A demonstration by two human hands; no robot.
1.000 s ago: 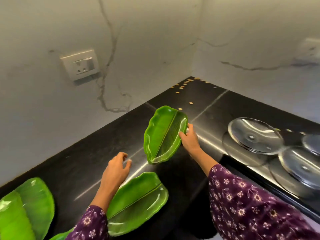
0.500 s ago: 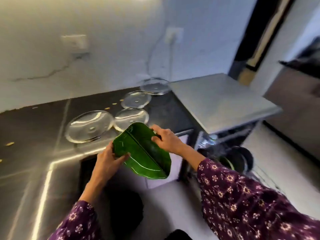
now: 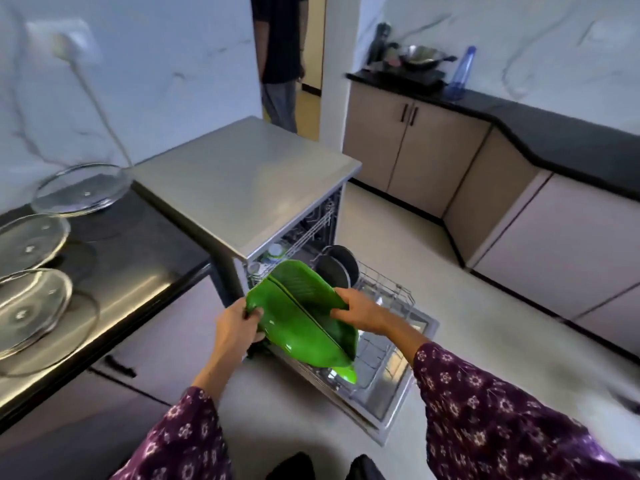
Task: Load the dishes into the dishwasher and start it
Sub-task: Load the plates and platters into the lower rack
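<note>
As hands grip its edges, green plate over pulled-out rack

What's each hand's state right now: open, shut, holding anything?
Left hand: grips the left edge of the green leaf plate.
Right hand: grips the same plate's right edge.

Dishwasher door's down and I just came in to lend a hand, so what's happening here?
A person in purple floral sleeves holds a green leaf-shaped plate with both hands, left hand on its left edge and right hand on its right edge, above the pulled-out lower rack of the open dishwasher. The plate is not yet in the rack. Dark round pans stand at the rack's back. Three glass lids lie on the black counter to the left.
</note>
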